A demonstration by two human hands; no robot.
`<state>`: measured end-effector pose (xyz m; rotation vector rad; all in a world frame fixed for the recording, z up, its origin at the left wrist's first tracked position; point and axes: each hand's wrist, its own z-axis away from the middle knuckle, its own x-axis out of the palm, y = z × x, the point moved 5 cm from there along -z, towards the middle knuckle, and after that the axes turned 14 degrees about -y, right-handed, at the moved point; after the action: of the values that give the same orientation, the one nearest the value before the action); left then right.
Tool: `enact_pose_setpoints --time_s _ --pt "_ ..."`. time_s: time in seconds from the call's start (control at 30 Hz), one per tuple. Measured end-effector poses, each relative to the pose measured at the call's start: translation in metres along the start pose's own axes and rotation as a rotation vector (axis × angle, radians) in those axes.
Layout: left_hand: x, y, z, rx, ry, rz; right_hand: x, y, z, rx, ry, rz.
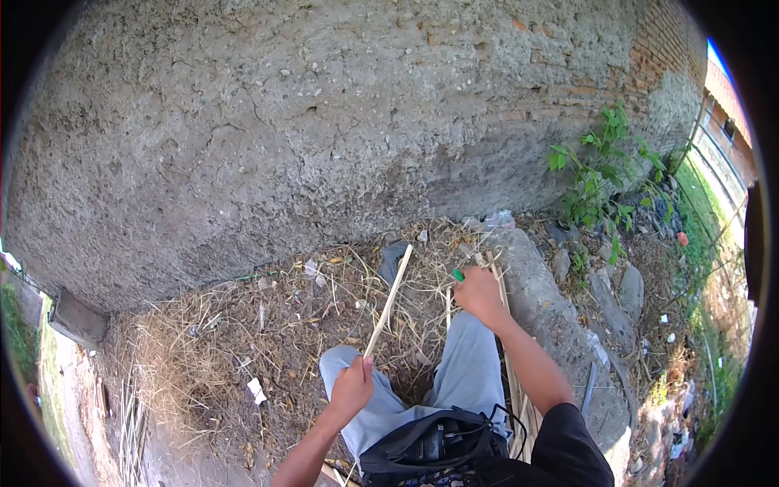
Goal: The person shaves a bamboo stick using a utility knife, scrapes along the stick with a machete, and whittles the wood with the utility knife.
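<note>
My left hand (351, 390) is closed around the lower end of a pale bamboo strip (392, 299). The strip slants up and away, its far end rising toward the wall. To the right, above my knee, my right hand (480, 293) is closed on something with a green end (458, 275), perhaps a handle; most of it is hidden by the fingers. The two hands are well apart, and the right one does not touch the held strip. More pale strips (511, 377) lie beside and beneath my right forearm.
A rough plastered wall (324, 138) rises close in front. Dry shavings (187, 349) litter the ground. A concrete slab (540, 284) lies at my right, with a leafy plant (596, 170) beyond. A black bag (438, 446) rests on my lap. Several long strips (130, 426) lie at far left.
</note>
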<state>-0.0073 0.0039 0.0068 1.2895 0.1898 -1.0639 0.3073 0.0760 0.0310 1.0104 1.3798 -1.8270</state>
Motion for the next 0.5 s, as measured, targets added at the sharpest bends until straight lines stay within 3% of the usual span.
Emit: enact_pose_setpoints --time_s 0.1,0.2,0.5 --pt "0.007 0.018 -0.009 -0.014 0.054 -0.144 0.024 -0.059 0.046 -0.085 -0.166 0.037" --pt "0.013 0.037 -0.014 0.001 0.047 -0.229 0.050 -0.074 0.054 -0.141 -0.202 0.068" --pt "0.025 0.044 -0.018 0.054 0.087 -0.336 0.070 -0.059 0.025 -0.184 -0.038 0.172"
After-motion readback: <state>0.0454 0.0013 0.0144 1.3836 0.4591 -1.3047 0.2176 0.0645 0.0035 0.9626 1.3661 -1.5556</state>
